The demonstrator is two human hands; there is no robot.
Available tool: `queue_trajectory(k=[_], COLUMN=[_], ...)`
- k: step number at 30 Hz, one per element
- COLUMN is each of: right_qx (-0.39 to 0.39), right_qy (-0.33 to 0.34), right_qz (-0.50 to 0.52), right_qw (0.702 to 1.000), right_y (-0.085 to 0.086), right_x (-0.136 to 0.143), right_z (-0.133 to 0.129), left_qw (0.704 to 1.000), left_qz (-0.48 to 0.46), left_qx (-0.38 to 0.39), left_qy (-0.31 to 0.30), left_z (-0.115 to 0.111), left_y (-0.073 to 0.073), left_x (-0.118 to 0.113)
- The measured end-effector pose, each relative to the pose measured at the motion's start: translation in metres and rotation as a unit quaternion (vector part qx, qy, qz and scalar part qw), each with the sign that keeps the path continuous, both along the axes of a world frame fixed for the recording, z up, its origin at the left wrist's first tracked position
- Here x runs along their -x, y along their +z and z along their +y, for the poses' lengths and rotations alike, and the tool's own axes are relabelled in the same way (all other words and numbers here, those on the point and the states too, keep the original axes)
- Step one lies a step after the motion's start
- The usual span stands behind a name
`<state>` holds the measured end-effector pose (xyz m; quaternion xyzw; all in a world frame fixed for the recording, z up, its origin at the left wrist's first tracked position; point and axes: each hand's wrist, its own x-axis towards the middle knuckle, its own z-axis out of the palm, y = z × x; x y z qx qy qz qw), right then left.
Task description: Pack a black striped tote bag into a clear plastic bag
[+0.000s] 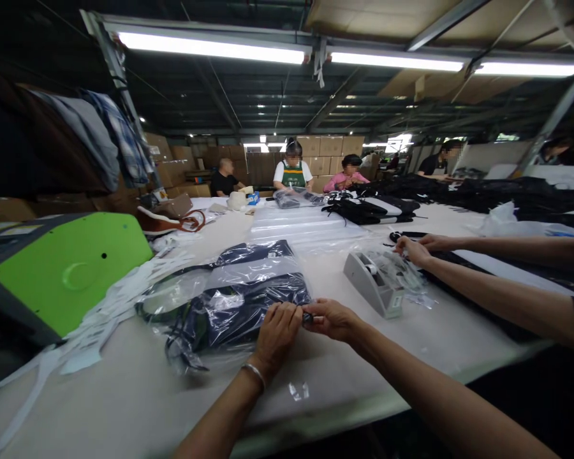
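Observation:
A dark bag with straps (249, 299), with a pale band across its middle, lies flat on the table inside a clear plastic bag (186, 287). My left hand (278, 335), with a bracelet at the wrist, has its fingers bent over the near right edge of the plastic bag. Right beside it, my right hand (332, 320) pinches the corner of this packing, where a small dark piece shows between the fingers. Whether that piece is part of the strapped bag, I cannot tell. A grey tape dispenser (375, 284) stands just beyond my right hand.
On the right, a co-worker's hands (416, 248) hold something small above dark goods. A green and grey machine (71, 274) stands at the left, with white paper strips (124, 299) beside it. Clear plastic sheets (301, 226) and black bags (377, 207) lie farther back, where several people work.

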<state>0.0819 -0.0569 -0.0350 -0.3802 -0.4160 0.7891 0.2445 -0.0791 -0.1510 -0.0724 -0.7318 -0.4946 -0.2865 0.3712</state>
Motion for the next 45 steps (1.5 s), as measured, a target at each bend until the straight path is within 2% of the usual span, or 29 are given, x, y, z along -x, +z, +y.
queue_trajectory(k=[8,16,19,21,23,25,28,30,31,32,36,39,45], right_qx=[0.018,0.021,-0.024,-0.065,-0.123,-0.198,-0.298,-0.340,-0.346,-0.340,-0.285,-0.258,-0.222], right_qy=[0.013,-0.030,0.021,0.042,-0.007,-0.105,-0.232,-0.257,-0.257,-0.252,-0.236,-0.248,-0.309], right_qz=[0.008,0.021,-0.001,-0.032,-0.076,-0.122,-0.228,-0.329,-0.363,-0.382,-0.343,-0.287,-0.192], right_qw=[1.000,0.999,0.999,0.996,0.989,0.967,0.898,0.843,0.826,0.822,0.863,0.889,0.904], right_y=[0.003,-0.011,-0.008,0.001,0.014,0.030,0.049,0.054,0.054,0.052,0.038,0.030,0.032], right_x=[-0.005,0.002,-0.004,-0.018,-0.044,-0.080,-0.138,-0.168,-0.177,-0.183,-0.182,-0.174,-0.168], right_z=[-0.010,-0.020,-0.024,-0.019,-0.005,0.018,0.060,0.083,0.092,0.099,0.114,0.118,0.122], left_qw=[0.998,0.996,0.996,0.995,0.993,0.992,0.989,0.988,0.987,0.987,0.987,0.991,0.990], left_qz=[-0.042,-0.052,-0.056,-0.071,-0.086,-0.097,-0.111,-0.117,-0.119,-0.122,-0.128,-0.102,-0.088], left_qx=[0.015,0.023,0.006,-0.015,-0.020,-0.009,0.008,0.013,0.015,0.016,0.014,0.012,0.027], left_qy=[-0.044,-0.073,-0.074,-0.074,-0.077,-0.084,-0.097,-0.103,-0.105,-0.106,-0.101,-0.088,-0.104], left_z=[0.004,-0.004,-0.006,-0.007,-0.007,-0.007,-0.008,-0.008,-0.008,-0.008,-0.008,-0.008,-0.006], left_y=[0.006,0.003,-0.001,-0.004,-0.007,-0.009,-0.009,-0.007,-0.007,-0.006,-0.005,-0.006,-0.007], left_x=[0.005,0.008,0.009,0.010,0.009,0.009,0.009,0.009,0.009,0.009,0.008,0.009,0.012])
